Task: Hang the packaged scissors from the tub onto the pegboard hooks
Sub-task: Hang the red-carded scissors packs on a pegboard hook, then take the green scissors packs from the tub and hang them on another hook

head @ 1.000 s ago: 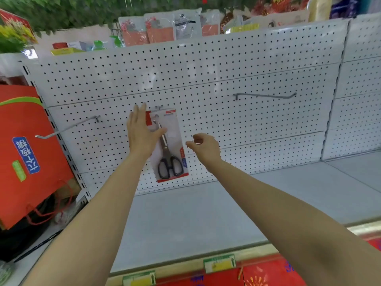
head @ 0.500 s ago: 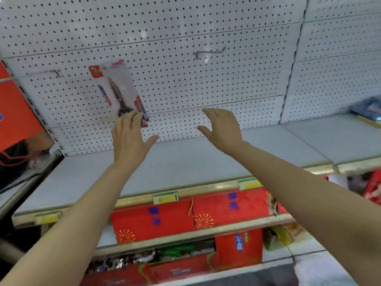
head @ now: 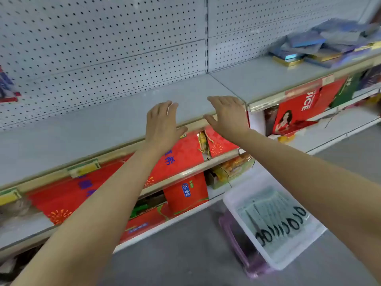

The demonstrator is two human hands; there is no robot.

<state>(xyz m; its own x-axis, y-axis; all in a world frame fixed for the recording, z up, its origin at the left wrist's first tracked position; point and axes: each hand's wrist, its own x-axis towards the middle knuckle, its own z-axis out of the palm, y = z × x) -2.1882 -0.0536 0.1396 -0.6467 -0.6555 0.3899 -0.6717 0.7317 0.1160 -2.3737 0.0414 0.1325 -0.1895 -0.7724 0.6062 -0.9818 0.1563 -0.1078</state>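
Writing, red bag: white capitals "ICE" show on the red bag (head: 296, 112) under the right shelf section; the letters before them are cut off. A printed figure sits below the letters.
Writing, red boxes: blue characters are printed on the red boxes (head: 177, 159) on the lower shelves; one box carries a small blue vertical label (head: 186, 190) with white characters, too blurred to read.
Shelf tags: yellow-green price tags (head: 84, 169) sit on the shelf's front rail; their print is unreadable.
Left hand: the left hand (head: 161, 125) is empty, palm down, fingers straight and close together, thumb out to the side. It hovers over the front edge of the grey shelf (head: 103, 124); whether it touches the shelf I cannot tell.
Right hand: the right hand (head: 227, 116) is also empty and flat, fingers extended together, thumb apart, above the same shelf edge, just beside the left hand.
Packaged scissors: a row of packaged scissors (head: 274, 221) lies overlapped in the tub, black handle loops toward the near right side.
Tub: the clear tub (head: 233, 198) stands on the grey floor (head: 185, 254) below the right forearm, on top of a purple piece (head: 239, 244).
Hung pack: one red-edged pack (head: 7, 87) shows at the far left edge against the pegboard (head: 103, 38), mostly cut off.
Far right shelf: blue and gold flat boxes (head: 309, 46) are piled there, blurred.
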